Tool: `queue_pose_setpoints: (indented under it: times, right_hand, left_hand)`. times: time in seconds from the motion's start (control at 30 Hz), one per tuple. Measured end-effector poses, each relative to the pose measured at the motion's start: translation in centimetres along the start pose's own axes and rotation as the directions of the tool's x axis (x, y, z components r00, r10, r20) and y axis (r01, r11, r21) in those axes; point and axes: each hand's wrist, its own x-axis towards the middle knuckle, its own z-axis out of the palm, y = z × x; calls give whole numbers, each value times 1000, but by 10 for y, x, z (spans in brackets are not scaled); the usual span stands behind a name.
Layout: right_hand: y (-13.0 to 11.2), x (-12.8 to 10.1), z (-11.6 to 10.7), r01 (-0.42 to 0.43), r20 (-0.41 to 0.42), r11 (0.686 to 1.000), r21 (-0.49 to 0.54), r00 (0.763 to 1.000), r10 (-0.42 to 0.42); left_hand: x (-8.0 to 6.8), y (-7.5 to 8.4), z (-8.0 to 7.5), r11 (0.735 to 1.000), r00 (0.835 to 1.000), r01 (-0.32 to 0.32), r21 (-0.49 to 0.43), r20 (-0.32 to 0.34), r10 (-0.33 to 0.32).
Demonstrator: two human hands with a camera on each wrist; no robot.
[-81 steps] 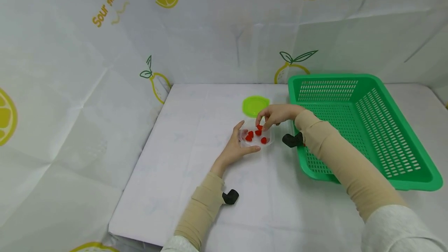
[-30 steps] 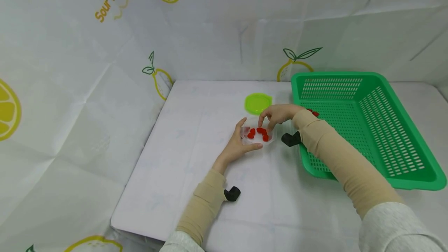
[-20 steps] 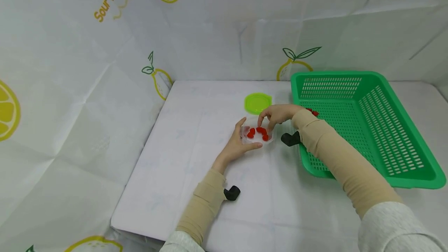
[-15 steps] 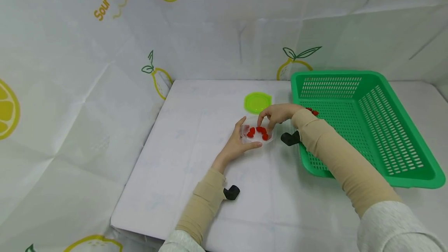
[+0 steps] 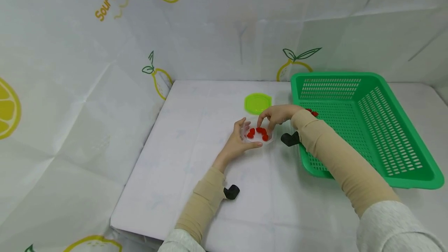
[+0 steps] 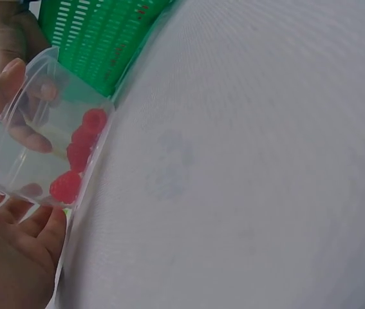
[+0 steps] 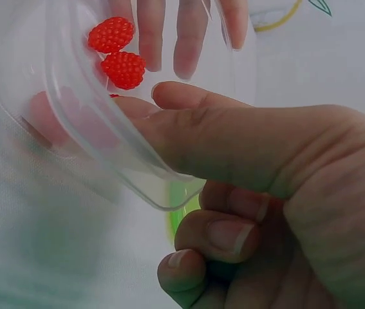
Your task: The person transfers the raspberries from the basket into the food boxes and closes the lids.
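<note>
Little has moved since the earlier frames: both hands stay at the clear plastic cup (image 5: 257,135). The berries inside it have shifted from a scattered spread into a closer cluster. Left hand (image 5: 238,145) cups the near-left wall of the cup, thumb and fingers curled around it. Right hand (image 5: 278,114) reaches in from the far right, thumb over the rim inside the cup, other fingers curled outside the wall; the right wrist view shows it gripping the rim. I cannot tell if it also holds a berry. Red raspberries (image 5: 258,132) lie on the cup floor, touching each other. The cup sits mid-bench on the white bench (image 5: 182,158). A green lid (image 5: 258,103) lies just beyond the cup, apart from it. A green basket (image 5: 364,127) stands to the right, near the right forearm, with a few more red berries (image 5: 312,112) inside at its left edge. Nothing blocks the cup.
</note>
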Motion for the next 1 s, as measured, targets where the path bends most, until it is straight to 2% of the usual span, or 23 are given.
queue_pose_setpoints:
  times: [0.3, 0.53, 0.8, 1.0]
  right_hand:
    - [-1, -3, -3, 37, -12, 998, -47, 999, -38]
    - [-8, -10, -7, 79, -46, 996, -47, 996, -82]
    - [-9, -29, -17, 127, -127, 991, 44, 985, -121]
    - [0, -55, -23, 147, -256, 978, 150, 961, -106]
  left_hand:
    - [1, -3, 0, 1000, 1000, -25, 4, 11, 25]
    - [1, -4, -1, 1000, 1000, -11, 16, 27, 11]
    - [1, -2, -2, 1000, 999, -1, 13, 33, 1]
    - [1, -2, 0, 1000, 999, 6, 1, 35, -6]
